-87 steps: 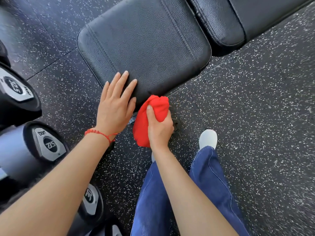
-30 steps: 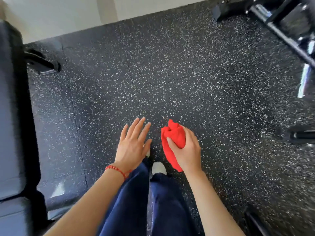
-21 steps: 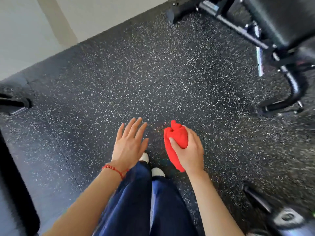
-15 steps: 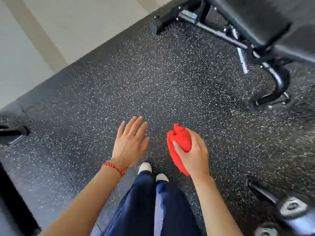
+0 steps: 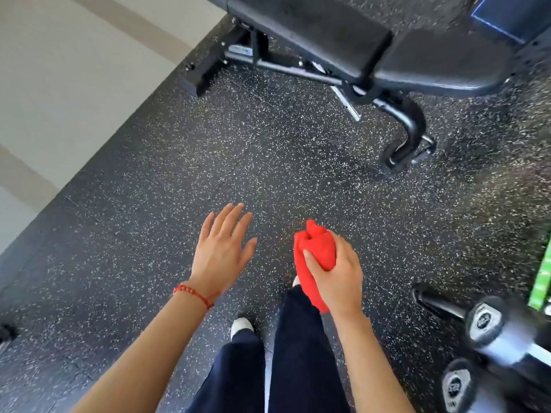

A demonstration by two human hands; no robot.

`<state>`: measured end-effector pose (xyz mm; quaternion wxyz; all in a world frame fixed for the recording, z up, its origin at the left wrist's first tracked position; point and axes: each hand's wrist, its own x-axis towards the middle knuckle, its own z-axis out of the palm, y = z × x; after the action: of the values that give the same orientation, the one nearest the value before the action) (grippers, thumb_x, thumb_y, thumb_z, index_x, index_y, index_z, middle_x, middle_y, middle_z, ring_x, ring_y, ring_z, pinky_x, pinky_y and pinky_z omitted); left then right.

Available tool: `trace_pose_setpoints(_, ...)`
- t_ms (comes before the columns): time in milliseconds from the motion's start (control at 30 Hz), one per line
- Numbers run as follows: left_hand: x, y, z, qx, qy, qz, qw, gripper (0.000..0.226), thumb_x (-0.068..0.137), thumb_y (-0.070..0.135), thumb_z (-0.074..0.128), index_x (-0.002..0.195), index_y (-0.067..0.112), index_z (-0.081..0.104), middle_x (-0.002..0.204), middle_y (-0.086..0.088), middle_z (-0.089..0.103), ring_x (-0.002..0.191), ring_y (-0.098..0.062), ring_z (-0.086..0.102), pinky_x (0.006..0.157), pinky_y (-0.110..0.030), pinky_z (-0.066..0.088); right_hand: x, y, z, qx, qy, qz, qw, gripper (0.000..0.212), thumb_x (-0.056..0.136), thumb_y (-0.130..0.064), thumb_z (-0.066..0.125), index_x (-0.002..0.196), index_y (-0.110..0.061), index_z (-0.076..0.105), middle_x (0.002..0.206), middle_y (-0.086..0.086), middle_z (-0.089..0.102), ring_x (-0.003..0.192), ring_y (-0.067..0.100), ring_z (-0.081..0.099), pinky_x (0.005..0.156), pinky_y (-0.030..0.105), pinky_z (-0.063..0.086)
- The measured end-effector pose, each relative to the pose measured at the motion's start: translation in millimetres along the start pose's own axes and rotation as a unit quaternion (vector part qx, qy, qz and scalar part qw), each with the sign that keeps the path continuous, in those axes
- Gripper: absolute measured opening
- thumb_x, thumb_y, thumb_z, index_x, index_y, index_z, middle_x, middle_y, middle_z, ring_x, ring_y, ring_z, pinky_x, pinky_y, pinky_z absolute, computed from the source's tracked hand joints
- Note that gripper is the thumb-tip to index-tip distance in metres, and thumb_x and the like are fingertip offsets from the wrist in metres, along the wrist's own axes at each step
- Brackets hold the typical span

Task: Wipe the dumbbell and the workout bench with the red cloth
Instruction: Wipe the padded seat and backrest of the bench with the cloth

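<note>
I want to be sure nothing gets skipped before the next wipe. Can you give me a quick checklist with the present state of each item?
1. Red cloth in hand: ok, the right hand grips it, bunched.
2. Left hand free: ok, fingers straight, holding nothing.
3. Workout bench within reach: not ok, it stands ahead across bare floor.
4. Dumbbells located: ok, racked at lower right.
5. Path to the bench: ok, nothing lies on the floor between.
6. Surfaces already clean: cannot tell.
</note>
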<state>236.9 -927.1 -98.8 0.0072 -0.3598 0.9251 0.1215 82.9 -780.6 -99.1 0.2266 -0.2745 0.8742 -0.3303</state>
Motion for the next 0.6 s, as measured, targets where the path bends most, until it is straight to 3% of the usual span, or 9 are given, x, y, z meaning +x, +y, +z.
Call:
trace_pose_setpoints(333,118,118,4,-0.017,-0.015,0.083,0.996,0.052,0.092,0.039,0.035,0.122,0.005,0.058,0.131,-0.015,0.054,0.122,-0.032,0.049,0.101,-0.054,0.034,84,44,-99,0.019,0.057,0.065,0.996,0.052,0.08,-0.034,0.072,0.123,-0.013,0.053,0.121,0.003,0.058,0.11,0.023,0.053,0.096,0.039,0.039)
trace_pose_setpoints(600,208,170,-6,-0.026,-0.01,0.149,0.988,0.052,0.091,0.04,0.036,0.12,0.004,0.059,0.131,-0.015,0.054,0.122,-0.032,0.048,0.1,-0.055,0.037,152,53,-146,0.042,0.09,0.108,0.989,0.052,0.081,-0.039,0.068,0.126,-0.018,0.05,0.124,-0.001,0.056,0.113,0.021,0.051,0.1,0.042,0.038)
